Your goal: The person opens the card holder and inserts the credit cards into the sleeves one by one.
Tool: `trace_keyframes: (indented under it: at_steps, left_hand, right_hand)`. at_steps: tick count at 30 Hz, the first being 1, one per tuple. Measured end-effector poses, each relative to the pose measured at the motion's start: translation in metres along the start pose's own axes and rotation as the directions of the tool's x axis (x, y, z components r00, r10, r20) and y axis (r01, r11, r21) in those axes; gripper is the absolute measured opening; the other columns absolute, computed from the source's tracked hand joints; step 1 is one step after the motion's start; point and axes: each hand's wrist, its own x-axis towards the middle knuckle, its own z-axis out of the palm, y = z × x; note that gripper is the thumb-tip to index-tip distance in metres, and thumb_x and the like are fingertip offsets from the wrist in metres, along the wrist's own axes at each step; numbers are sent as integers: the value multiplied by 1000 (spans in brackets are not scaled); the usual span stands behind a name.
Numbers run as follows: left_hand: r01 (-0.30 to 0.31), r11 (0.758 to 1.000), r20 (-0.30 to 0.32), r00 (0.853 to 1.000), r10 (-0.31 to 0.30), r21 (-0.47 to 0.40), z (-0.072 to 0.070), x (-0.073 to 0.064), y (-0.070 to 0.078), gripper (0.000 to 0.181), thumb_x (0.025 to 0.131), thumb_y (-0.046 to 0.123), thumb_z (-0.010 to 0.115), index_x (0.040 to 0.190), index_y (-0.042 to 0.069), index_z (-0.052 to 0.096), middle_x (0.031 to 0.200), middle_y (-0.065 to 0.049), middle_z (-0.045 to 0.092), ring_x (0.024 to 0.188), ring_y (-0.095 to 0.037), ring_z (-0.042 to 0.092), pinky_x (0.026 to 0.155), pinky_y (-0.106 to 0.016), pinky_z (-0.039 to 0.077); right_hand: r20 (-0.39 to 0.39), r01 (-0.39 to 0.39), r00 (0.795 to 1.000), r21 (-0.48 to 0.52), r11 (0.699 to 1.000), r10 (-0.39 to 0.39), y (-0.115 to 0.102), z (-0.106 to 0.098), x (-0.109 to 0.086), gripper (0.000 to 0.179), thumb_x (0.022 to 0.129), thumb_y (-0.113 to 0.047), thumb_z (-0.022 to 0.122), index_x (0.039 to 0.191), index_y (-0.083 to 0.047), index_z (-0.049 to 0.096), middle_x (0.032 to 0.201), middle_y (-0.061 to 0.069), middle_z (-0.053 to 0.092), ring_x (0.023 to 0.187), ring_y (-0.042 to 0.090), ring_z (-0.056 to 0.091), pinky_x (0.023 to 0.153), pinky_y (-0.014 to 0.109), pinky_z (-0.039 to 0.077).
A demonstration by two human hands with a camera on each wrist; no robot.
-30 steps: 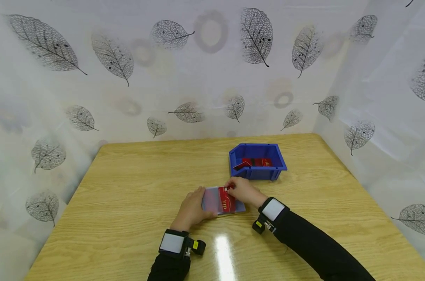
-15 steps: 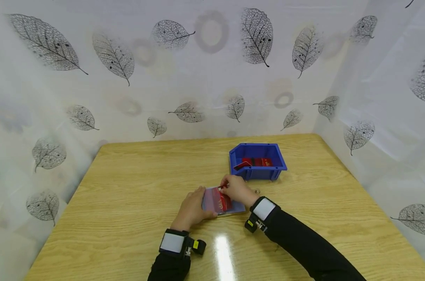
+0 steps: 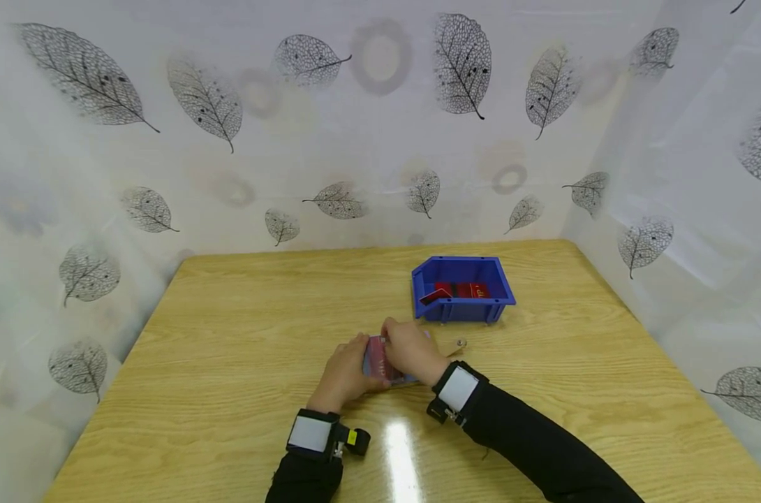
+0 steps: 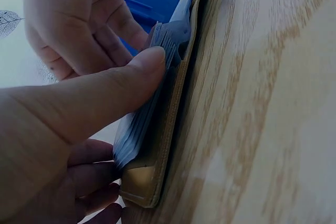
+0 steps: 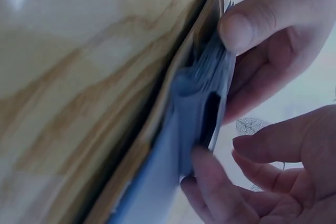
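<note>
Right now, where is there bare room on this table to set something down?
Free: the wooden table left of the left hand; also between blue bin, right sleeve and the table's right edge. Crowded: around the card holder, in front of the bin, with the right hand over it.

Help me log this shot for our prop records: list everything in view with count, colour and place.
Card holder: 1, tan cover, on the table between the hands
Clear pockets: several, clear, inside the holder
Red card: 1, red, under a clear pocket
Snap strap: 1, tan, just right of the holder
Bin: 1, blue, table's back right
Cards in bin: exact number unclear, red
Table: 1, light wood, under everything
Backdrop: number of pieces unclear, whitish with dark leaves, behind and beside table
Wrist bands: 2, black with white plates, one per wrist
Sleeves: 2, black, forearms
Left grip: 1, bare, holder's left
Right grip: 1, bare, over holder
</note>
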Motion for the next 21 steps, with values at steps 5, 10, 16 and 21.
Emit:
trace_keyframes:
  at_steps: [5,10,16,21]
  left_hand:
    - [-18,1000,-4,1000,18,16,-1,0,0,94,70,33,87,143,-5,42,146,-26,41,127,-42,44,105,-52,37]
    - [-57,998,-20,998,58,26,-2,2,3,87,69,31,88,139,-3,48,139,-23,51,116,-41,51,97,-51,42]
    - [-113,992,-47,992,115,52,-4,4,6,73,66,25,88,128,2,58,117,-13,65,103,-31,60,92,-44,43]
    - [-90,995,-47,995,92,53,-5,3,10,69,65,23,88,124,1,61,110,-12,67,100,-30,60,92,-45,43]
  right_hand:
    - [13,119,993,-36,992,-118,-8,1,-1,7,92,-4,57,97,1,58,81,11,62,68,19,60,55,31,50]
    - [18,231,973,-96,968,-230,-14,2,-3,18,92,-3,57,108,6,56,100,18,60,78,23,64,61,31,55]
    - [34,236,971,-49,970,-235,-21,6,-3,17,93,-2,55,109,2,56,103,16,58,72,24,64,57,31,53]
    - [41,204,978,-42,978,-202,-23,7,-1,7,93,-3,55,100,-3,57,96,12,57,71,22,62,57,32,51]
